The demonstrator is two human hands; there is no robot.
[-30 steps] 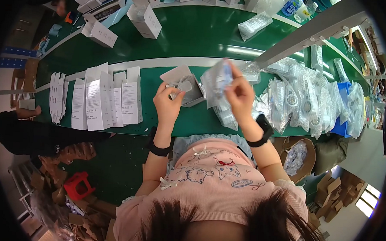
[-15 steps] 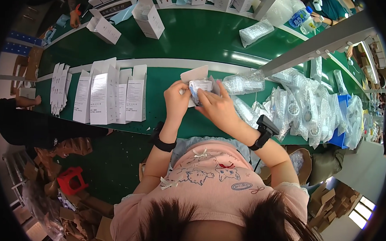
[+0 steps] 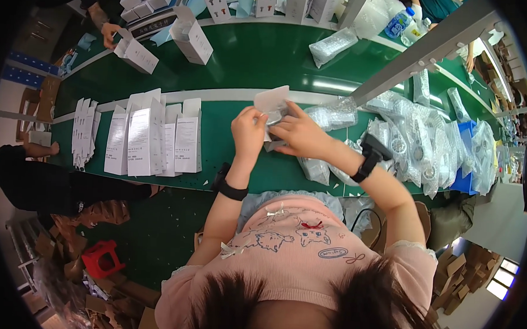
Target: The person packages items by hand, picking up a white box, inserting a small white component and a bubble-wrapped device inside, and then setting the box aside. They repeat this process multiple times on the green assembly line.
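Over the green bench, both hands are at one small white carton (image 3: 272, 100), its end flap standing up on the far side. My left hand (image 3: 249, 133) pinches the carton's left edge, fingers closed. My right hand (image 3: 303, 133) wraps round its right side, with the index finger by the flap and the thumb low on the near side. Between the fingers a silvery, plastic-looking item (image 3: 274, 116) shows at the carton's mouth; my fingers hide most of it. Bubble-wrapped packages (image 3: 330, 115) lie just right of my right hand.
Several white cartons (image 3: 144, 136) stand upright on the left, beside a stack of flat ones (image 3: 84, 134). Bubble-wrapped goods (image 3: 414, 141) pile up around a blue bin (image 3: 465, 158). A metal post (image 3: 421, 51) slants across the right. Another person's hand (image 3: 109, 35) touches an open carton (image 3: 136, 54).
My right hand has shifted its fingers round the carton, and less of the item at its mouth shows. At the far left, another person's hand has come to an open carton. The view has shifted slightly.
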